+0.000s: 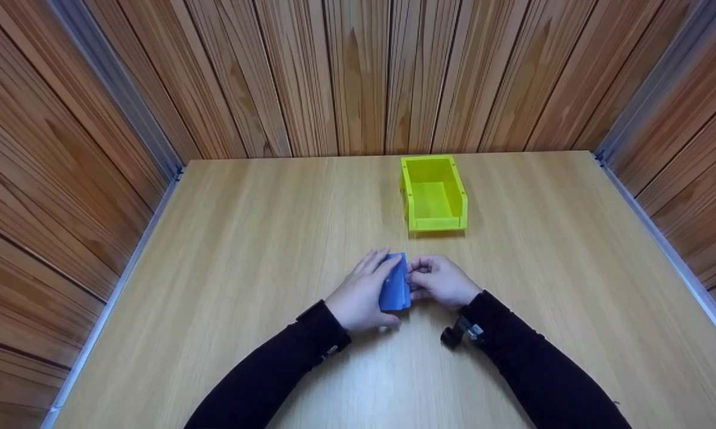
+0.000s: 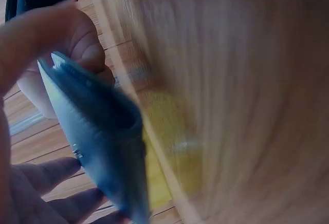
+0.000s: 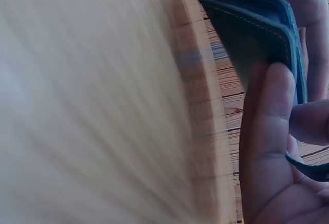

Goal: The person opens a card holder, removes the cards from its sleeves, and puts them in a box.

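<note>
A small blue folded wallet (image 1: 395, 285) with pale stitching along its edges stands between both hands, close over the table. My left hand (image 1: 363, 296) grips it from the left. In the left wrist view, that hand's fingers (image 2: 77, 203) lie against the wallet's outer face, near a small metal stud. From the right, my right hand (image 1: 444, 282) pinches the wallet's edge with curled fingers. The right wrist view has a fingertip (image 3: 279, 82) pressed on the stitched face, and a dark strap-like piece (image 3: 311, 170) shows by the same hand.
A yellow open-front bin (image 1: 437, 224) stands beyond the hands, toward the back of the wooden table (image 1: 262, 238). Plank walls (image 1: 358, 77) enclose the back and both sides, with metal rails (image 1: 662, 244) along the side edges. A black wrist camera (image 1: 460, 332) hangs below the right cuff.
</note>
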Action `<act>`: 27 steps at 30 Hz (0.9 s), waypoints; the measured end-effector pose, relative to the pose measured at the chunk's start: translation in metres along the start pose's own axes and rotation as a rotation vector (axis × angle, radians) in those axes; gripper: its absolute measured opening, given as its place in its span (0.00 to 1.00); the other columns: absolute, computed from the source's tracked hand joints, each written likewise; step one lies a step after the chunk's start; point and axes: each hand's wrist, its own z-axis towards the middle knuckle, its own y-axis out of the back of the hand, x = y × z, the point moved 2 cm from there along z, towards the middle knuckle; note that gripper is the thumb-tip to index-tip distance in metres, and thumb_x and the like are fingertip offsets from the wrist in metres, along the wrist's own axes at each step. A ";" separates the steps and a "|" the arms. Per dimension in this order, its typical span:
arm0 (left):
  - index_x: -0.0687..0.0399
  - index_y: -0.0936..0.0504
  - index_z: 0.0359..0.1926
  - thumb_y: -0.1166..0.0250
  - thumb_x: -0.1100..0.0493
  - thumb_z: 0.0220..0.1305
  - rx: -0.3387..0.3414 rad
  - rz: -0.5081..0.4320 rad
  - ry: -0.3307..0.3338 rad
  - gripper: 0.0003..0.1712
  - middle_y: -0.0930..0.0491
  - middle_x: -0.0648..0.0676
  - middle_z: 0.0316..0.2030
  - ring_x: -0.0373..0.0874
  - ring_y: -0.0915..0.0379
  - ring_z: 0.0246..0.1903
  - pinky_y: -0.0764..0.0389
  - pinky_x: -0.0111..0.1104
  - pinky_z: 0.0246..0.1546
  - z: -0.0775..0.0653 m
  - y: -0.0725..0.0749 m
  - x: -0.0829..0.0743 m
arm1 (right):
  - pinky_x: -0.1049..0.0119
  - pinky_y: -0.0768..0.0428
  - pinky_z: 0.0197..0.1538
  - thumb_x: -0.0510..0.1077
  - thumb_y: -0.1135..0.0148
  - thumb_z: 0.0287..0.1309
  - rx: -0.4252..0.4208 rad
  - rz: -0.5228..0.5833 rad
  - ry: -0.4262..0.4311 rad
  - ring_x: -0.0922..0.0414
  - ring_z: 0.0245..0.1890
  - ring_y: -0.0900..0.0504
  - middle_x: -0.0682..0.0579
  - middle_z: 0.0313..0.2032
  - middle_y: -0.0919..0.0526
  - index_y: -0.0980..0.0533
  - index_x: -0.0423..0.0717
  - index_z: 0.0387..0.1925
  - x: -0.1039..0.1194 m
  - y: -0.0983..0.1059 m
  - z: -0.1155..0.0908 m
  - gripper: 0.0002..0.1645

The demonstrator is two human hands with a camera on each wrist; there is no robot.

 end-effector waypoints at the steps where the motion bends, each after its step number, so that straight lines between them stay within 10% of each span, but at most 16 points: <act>1: 0.44 0.51 0.77 0.18 0.45 0.40 0.010 -0.004 0.008 0.68 0.53 0.57 0.77 0.57 0.57 0.75 0.45 0.49 0.73 0.000 0.000 0.001 | 0.61 0.13 0.39 0.30 0.47 0.63 0.000 -0.010 -0.002 0.55 0.36 0.16 0.46 0.36 0.20 0.29 0.27 0.47 0.000 0.000 0.000 0.12; 18: 0.21 0.54 0.75 0.18 0.52 0.42 0.045 -0.253 0.016 0.68 0.46 0.52 0.73 0.53 0.37 0.67 0.26 0.42 0.62 0.004 0.013 0.022 | 0.58 0.13 0.39 0.31 0.44 0.58 -0.072 -0.164 -0.031 0.53 0.34 0.16 0.43 0.37 0.19 0.25 0.29 0.44 0.007 0.005 -0.001 0.12; 27: 0.36 0.42 0.73 0.21 0.52 0.49 0.098 -0.513 0.110 0.54 0.43 0.51 0.73 0.57 0.32 0.64 0.26 0.46 0.62 0.007 0.029 0.055 | 0.59 0.13 0.37 0.32 0.43 0.59 -0.156 -0.238 -0.054 0.54 0.30 0.18 0.45 0.35 0.22 0.25 0.32 0.43 0.010 0.018 -0.001 0.10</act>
